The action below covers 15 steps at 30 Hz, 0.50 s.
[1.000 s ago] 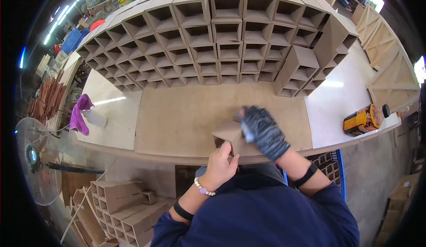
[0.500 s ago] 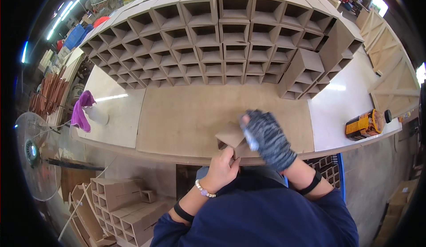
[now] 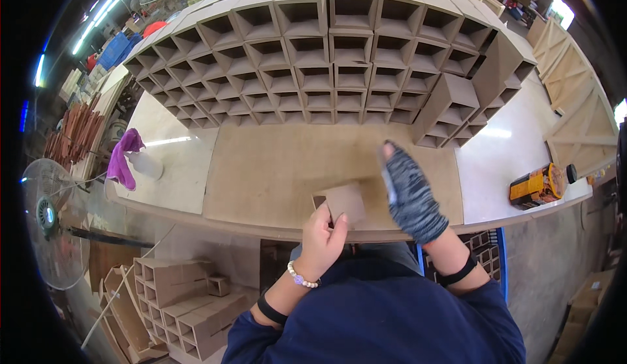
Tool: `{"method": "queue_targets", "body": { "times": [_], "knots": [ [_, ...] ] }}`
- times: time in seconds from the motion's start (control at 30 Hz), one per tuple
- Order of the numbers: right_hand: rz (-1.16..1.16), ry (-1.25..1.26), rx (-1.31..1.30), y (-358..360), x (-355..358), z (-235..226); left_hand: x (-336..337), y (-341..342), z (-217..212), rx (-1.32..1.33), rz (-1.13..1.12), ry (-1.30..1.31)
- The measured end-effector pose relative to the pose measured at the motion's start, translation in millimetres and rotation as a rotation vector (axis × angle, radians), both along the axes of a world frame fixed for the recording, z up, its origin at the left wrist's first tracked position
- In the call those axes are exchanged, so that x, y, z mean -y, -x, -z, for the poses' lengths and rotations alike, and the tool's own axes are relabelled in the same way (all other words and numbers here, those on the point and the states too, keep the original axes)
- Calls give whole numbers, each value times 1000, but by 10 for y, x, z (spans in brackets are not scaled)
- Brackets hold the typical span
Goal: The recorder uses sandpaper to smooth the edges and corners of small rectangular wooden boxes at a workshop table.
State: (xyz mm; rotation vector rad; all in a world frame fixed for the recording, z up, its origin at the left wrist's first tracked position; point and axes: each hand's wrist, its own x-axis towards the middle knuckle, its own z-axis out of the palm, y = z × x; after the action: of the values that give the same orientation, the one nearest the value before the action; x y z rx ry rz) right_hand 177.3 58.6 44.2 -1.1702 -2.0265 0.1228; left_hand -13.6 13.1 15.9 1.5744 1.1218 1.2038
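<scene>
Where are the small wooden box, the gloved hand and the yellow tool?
small wooden box [image 3: 345,202], head view, on its flat top face.
right hand [image 3: 410,197], head view, on the glove's back.
yellow tool [image 3: 537,186], head view, on its body.

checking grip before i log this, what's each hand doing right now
Left hand: closed on the small wooden box.
Right hand: gloved, fingers extended, beside the box; whether it holds anything cannot be told.

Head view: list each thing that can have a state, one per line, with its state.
Small wooden box: held on the workbench edge by the bare left hand.
Gloved right hand: raised beside the box, fingers extended.
Stacked wooden cubbies: open-fronted, empty.
Fan: standing; running unclear.
</scene>
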Motion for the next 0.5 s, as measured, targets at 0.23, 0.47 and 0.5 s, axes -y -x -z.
{"method": "queue_targets", "body": {
  "times": [0.23, 0.47, 0.5],
  "knots": [
    [12, 531, 337, 200, -121, 18, 60, -73, 41, -314, -57, -232],
    [-168, 160, 367, 353, 202, -175, 54, -108, 94, -395, -48, -403],
    [-205, 110, 248, 250, 153, 78, 59, -138, 55, -385, -39, -379]
  ]
}}
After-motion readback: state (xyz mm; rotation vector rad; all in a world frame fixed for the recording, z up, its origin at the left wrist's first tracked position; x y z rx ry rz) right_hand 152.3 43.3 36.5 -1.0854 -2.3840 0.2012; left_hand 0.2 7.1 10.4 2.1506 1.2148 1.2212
